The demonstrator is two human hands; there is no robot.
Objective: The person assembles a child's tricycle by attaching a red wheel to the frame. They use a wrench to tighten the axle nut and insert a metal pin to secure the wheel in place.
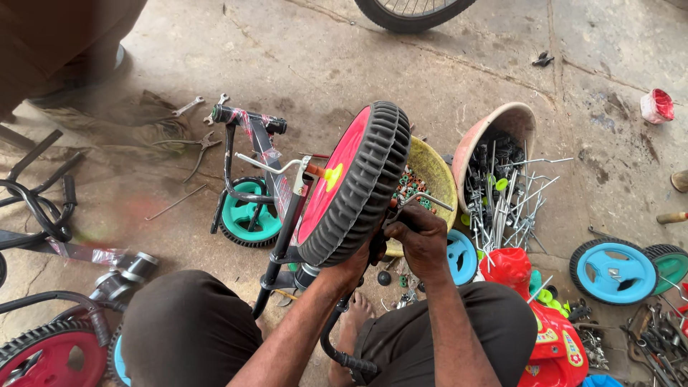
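Observation:
I sit on the ground with a small black tricycle frame (279,236) between my knees. A grey-tyred wheel with a pink hub (351,183) stands on edge in front of me, a yellow cap at its centre. My left hand (351,266) grips the wheel's lower rim from below. At the wheel's right side my right hand (423,233) is closed around a thin metal axle rod (430,199). The frame's handlebar (247,118) points away from me, with a teal-hubbed wheel (249,213) under it.
A yellow bowl of small parts (433,172) and a pink tub of metal rods (502,129) sit behind the wheel. Blue and teal wheels (615,271), a red plastic body (552,337) and tools lie right. Spanners (190,107) and other frames (43,215) lie left. Another person's leg (64,43) is top left.

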